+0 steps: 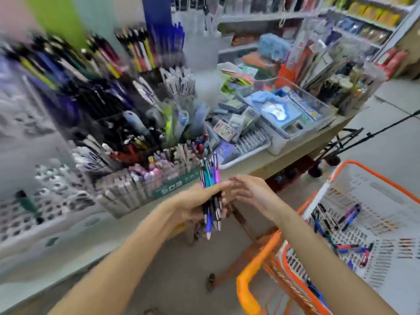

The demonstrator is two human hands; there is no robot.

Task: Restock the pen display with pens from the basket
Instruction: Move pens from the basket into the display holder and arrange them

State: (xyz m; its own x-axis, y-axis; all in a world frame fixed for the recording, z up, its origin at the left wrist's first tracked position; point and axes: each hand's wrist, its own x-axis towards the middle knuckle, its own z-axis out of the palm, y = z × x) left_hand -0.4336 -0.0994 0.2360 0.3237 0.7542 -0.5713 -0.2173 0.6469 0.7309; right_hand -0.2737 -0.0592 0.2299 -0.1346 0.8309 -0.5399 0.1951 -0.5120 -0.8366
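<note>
Fingers of left hand [195, 205] clasp pen bundle [211, 192] (upright); right hand [247, 192] spread, touching it.

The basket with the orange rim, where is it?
The basket sits low on the right, beside the display counter, just right of the right hand.
</note>
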